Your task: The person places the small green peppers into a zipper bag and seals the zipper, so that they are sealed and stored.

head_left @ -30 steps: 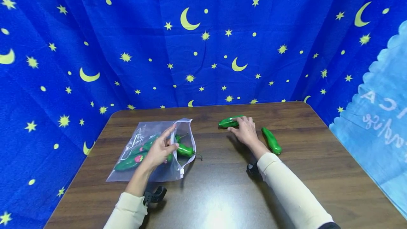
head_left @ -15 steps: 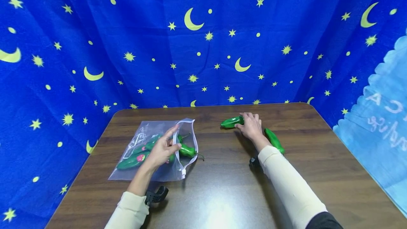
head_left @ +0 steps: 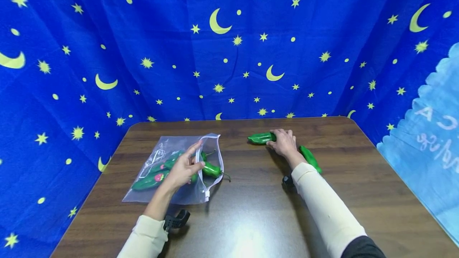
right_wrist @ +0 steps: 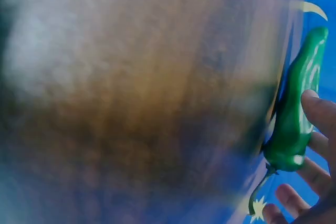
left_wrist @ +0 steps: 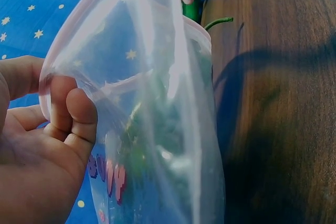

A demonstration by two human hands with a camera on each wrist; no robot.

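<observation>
My left hand [head_left: 181, 169] pinches the mouth edge of a clear zip bag [head_left: 168, 143] that lies on the left of the table. Several green peppers are inside the bag. One pepper [head_left: 212, 169] sits at the opening, its stem poking out. In the left wrist view, thumb and fingers [left_wrist: 81, 108] hold the bag's rim, keeping the mouth apart. Over to the right, my right hand [head_left: 284, 143] grips a green chili pepper [head_left: 259, 138] by its stem end. The right wrist view shows this pepper [right_wrist: 296, 103] between thumb and fingers, stem hanging free.
Another green pepper [head_left: 310, 159] lies on the wooden table [head_left: 251, 206], just right of my right hand and partly behind the forearm. A blue star-and-moon curtain [head_left: 179, 43] hangs behind the table. A light-blue cloth [head_left: 434, 138] hangs at the right.
My right hand has shifted slightly right along the pepper to its stem end, and its fingers have closed round it. The left hand and bag stay put. The view has turned slightly.
</observation>
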